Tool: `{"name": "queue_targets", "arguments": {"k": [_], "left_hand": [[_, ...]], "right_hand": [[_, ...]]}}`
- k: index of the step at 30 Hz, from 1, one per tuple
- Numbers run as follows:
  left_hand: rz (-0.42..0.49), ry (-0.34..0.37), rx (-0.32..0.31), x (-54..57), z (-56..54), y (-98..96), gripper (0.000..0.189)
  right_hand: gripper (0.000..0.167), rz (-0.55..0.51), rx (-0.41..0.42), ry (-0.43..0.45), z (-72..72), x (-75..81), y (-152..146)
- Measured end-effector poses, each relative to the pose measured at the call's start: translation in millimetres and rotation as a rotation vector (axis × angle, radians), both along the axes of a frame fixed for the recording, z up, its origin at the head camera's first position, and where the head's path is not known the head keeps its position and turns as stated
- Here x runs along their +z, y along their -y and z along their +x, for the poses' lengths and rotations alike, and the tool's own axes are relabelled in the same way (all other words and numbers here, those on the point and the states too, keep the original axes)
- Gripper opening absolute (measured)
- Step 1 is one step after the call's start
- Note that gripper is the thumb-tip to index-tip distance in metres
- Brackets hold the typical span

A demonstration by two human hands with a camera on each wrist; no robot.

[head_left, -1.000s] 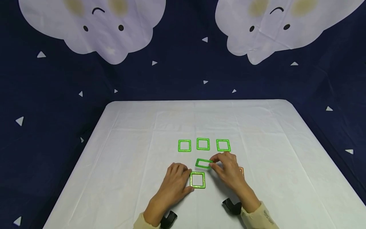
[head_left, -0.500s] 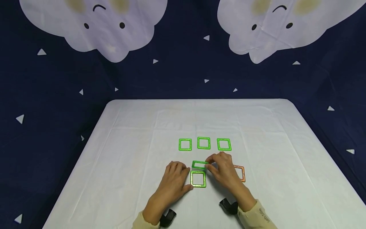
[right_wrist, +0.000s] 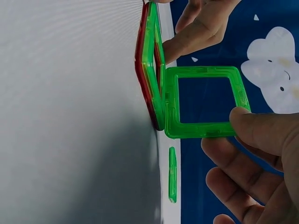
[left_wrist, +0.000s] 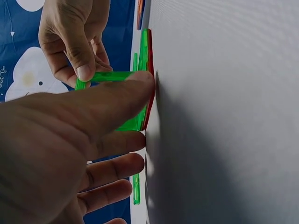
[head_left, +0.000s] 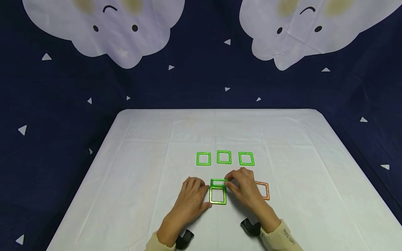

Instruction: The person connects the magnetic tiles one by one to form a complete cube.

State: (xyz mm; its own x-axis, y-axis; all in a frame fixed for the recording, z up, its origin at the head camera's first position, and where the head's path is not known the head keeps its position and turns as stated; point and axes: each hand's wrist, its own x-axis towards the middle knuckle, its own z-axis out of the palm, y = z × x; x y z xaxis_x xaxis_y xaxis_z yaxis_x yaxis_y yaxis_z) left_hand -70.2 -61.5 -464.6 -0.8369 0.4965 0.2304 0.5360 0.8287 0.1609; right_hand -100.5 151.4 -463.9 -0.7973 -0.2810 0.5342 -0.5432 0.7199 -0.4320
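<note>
While our unclenched left grip (head_left: 190, 198) braces the flat green frame (head_left: 218, 203), our right grip (head_left: 247, 188) pinches the upright green frame (right_wrist: 205, 129), seemingly attaching it far-side; next, we should align it.

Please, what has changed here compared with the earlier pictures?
The right hand moved its pinched green square left and nearer the person, until it met the lying green square's far edge. More of the orange square shows. The left hand and three far green squares stayed.
</note>
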Motion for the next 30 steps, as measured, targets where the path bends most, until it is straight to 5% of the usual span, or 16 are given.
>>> {"name": "queue_targets", "arguments": {"k": [11, 21, 30], "left_hand": [[0.003, -0.074, -0.012, -2.0, -0.1, -1.5, 0.046], [-0.01, -0.025, -0.008, -0.8, 0.1, -2.0, 0.046], [0.059, -0.066, 0.021, 10.5, -3.6, 5.3, 0.043]], "right_hand": [[0.025, -0.004, 0.014, -0.024, -0.7, -1.5, 0.8], [0.023, -0.011, 0.031, -0.033, -1.1, -2.5, 1.0], [0.023, -0.005, 0.027, -0.022, 0.0, -2.4, 0.2]]}}
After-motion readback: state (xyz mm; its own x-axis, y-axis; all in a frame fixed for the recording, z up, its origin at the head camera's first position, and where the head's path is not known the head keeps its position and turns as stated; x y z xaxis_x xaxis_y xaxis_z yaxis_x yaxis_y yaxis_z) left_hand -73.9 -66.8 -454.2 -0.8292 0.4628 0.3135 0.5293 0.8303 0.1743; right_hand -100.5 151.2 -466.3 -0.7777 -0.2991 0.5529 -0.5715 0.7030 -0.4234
